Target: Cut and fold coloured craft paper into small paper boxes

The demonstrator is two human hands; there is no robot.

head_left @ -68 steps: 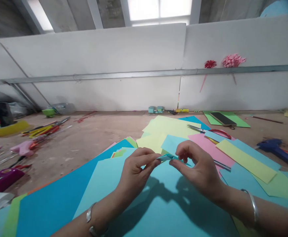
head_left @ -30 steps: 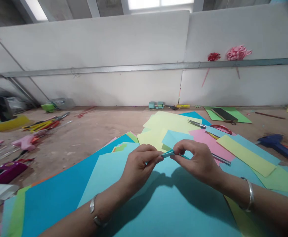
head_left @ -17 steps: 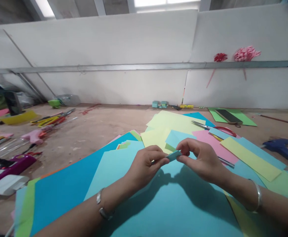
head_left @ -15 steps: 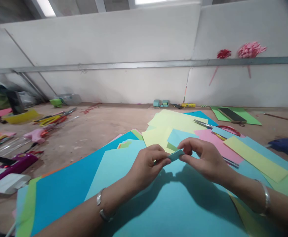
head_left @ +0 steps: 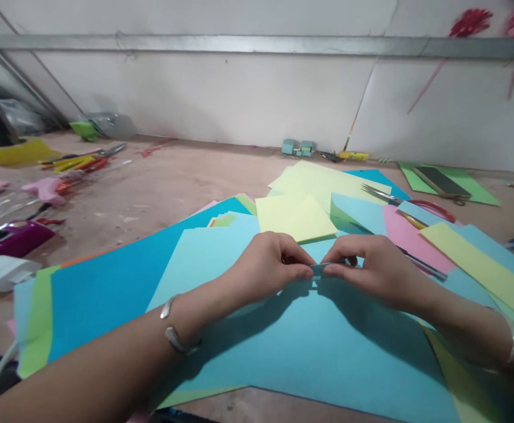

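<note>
Progress: the work in hand looks part-way along; a paper strip (head_left: 319,268) is already small and narrow and seems to be folded, though the fingers hide any creases. How much shaping is left cannot be told from this view.
Paper strip look: thin, dull blue, straight and nearly edge-on, so only a slim line shows; its ends run in behind the fingers.
Paper strip place: near the centre of the frame, held up over a large light blue sheet (head_left: 327,346), on which the shadows of both hands fall.
Left hand grip: the left hand (head_left: 268,264) pinches the strip's left end between thumb and forefinger.
Right hand grip: the right hand (head_left: 380,270) pinches the other end in the same way, its fingertips just beside the left ones.
Loose paper: yellow paper (head_left: 294,214) lies beyond the hands, and a pink sheet (head_left: 401,229) lies right of centre.
Scissors: the scissors (head_left: 391,198) rest on the papers, right of centre, apart from both hands.
Counter: the brown counter (head_left: 168,182) carries it all.
</note>
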